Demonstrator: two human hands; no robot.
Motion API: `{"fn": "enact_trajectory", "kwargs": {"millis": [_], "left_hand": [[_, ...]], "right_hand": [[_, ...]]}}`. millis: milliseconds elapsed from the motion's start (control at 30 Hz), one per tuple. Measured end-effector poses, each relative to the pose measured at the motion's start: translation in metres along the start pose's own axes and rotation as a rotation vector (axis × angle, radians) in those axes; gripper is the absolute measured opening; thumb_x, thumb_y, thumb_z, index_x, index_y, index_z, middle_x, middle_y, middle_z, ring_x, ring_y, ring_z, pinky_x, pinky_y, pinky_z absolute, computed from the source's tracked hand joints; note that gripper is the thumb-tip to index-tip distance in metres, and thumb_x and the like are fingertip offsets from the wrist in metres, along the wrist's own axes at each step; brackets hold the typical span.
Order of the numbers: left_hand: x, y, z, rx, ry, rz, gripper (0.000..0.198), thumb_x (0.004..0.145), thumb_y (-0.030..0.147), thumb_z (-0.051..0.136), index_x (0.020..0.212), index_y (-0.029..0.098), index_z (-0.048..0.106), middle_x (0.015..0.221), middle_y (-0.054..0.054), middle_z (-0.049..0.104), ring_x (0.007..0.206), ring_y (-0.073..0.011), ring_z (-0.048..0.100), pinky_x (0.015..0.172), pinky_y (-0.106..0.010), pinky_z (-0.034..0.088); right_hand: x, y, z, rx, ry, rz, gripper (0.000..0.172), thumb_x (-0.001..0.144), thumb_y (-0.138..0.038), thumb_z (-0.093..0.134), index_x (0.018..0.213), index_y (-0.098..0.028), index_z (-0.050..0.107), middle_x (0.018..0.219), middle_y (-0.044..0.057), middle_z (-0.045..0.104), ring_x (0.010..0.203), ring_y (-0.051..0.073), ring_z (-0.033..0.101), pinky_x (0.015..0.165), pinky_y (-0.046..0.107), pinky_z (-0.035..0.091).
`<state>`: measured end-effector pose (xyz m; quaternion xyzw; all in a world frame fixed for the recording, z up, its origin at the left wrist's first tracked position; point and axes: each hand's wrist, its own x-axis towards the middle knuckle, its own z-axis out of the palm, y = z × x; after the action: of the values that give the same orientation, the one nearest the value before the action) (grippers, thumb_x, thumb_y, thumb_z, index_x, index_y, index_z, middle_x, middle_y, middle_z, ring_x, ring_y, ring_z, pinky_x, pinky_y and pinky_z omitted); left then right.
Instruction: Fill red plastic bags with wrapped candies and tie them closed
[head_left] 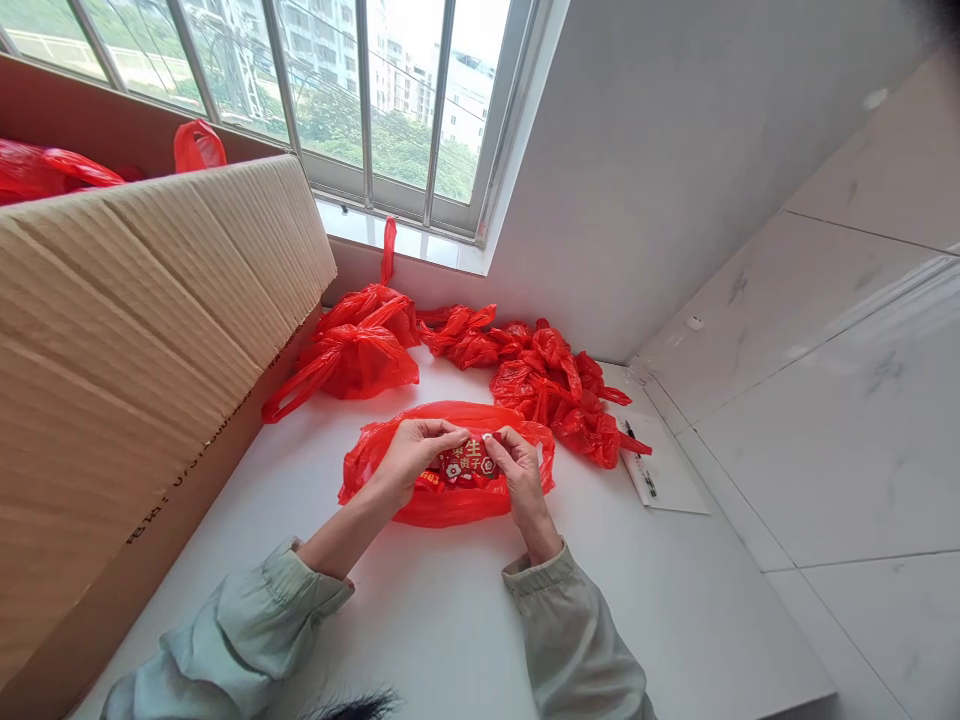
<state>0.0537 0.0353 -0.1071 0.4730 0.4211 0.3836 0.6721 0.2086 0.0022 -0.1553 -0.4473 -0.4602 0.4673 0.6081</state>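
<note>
An open red plastic bag (450, 515) lies on the white table (442, 610) in front of me. Above its mouth, a small red packet (471, 460) printed with gold and white characters is pinched at its top edge between both hands. My left hand (420, 450) is closed on the packet's upper left corner, thumb against fingers. My right hand (521, 475) grips the upper right corner the same way. More red wrapped pieces (429, 482) show inside the bag beneath the packet; how many I cannot tell.
Tied red bags (360, 350) sit at the back left, with several more (555, 385) along the wall. A large cardboard box (157, 330) holding red bags stands at left. A pen (646, 470) lies on white paper (679, 480) at right. Behind is a barred window (360, 100).
</note>
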Motion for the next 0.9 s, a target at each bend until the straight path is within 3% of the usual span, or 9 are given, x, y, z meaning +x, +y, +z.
{"fn": "enact_trajectory", "kwargs": {"millis": [133,300,500,667,767,900], "left_hand": [[-0.001,0.001,0.001,0.001,0.001,-0.004,0.032,0.057,0.043,0.082,0.063,0.015,0.069,0.055,0.000,0.065,0.048,-0.0125,0.056,0.047,-0.023,0.043],[0.001,-0.001,-0.002,0.019,0.002,0.003,0.036,0.062,0.046,0.078,0.076,0.014,0.070,0.073,-0.006,0.071,0.062,-0.0157,0.063,0.054,-0.024,0.047],[0.006,-0.008,-0.005,0.045,0.055,0.066,0.036,0.063,0.043,0.077,0.083,0.017,0.063,0.058,0.003,0.060,0.049,-0.0098,0.051,0.048,-0.020,0.038],[0.005,-0.008,-0.004,0.050,0.063,0.079,0.037,0.070,0.048,0.070,0.088,0.017,0.061,0.062,0.005,0.054,0.054,-0.0100,0.051,0.050,-0.020,0.042],[0.002,-0.004,-0.004,0.085,0.015,0.058,0.038,0.073,0.052,0.068,0.087,0.017,0.062,0.069,0.003,0.057,0.059,-0.0109,0.055,0.052,-0.020,0.045],[0.001,-0.003,-0.007,0.149,-0.129,0.002,0.040,0.063,0.042,0.081,0.088,0.017,0.064,0.074,0.001,0.066,0.062,-0.0132,0.060,0.053,-0.022,0.046]], "right_hand": [[0.000,0.000,0.001,-0.003,0.003,-0.005,0.034,0.081,-0.046,0.066,0.068,-0.019,0.049,0.063,-0.005,0.044,0.058,0.009,0.037,0.056,0.022,0.034],[0.000,-0.001,0.001,-0.008,0.040,-0.019,0.037,0.079,-0.047,0.066,0.065,-0.020,0.045,0.062,-0.006,0.040,0.057,0.009,0.036,0.055,0.022,0.035],[-0.001,0.001,0.003,-0.030,0.045,-0.026,0.037,0.079,-0.046,0.067,0.064,-0.020,0.045,0.061,-0.006,0.038,0.056,0.009,0.033,0.053,0.022,0.030],[0.000,0.005,0.002,-0.021,0.055,-0.026,0.036,0.081,-0.045,0.065,0.065,-0.020,0.045,0.061,-0.006,0.037,0.056,0.009,0.032,0.052,0.022,0.030],[0.002,0.008,-0.001,-0.010,0.093,-0.033,0.037,0.081,-0.045,0.066,0.065,-0.020,0.044,0.061,-0.007,0.037,0.055,0.008,0.032,0.052,0.022,0.031],[0.003,0.009,-0.004,-0.010,0.128,-0.043,0.034,0.079,-0.044,0.068,0.065,-0.019,0.049,0.061,-0.006,0.043,0.055,0.008,0.036,0.053,0.022,0.034]]}}
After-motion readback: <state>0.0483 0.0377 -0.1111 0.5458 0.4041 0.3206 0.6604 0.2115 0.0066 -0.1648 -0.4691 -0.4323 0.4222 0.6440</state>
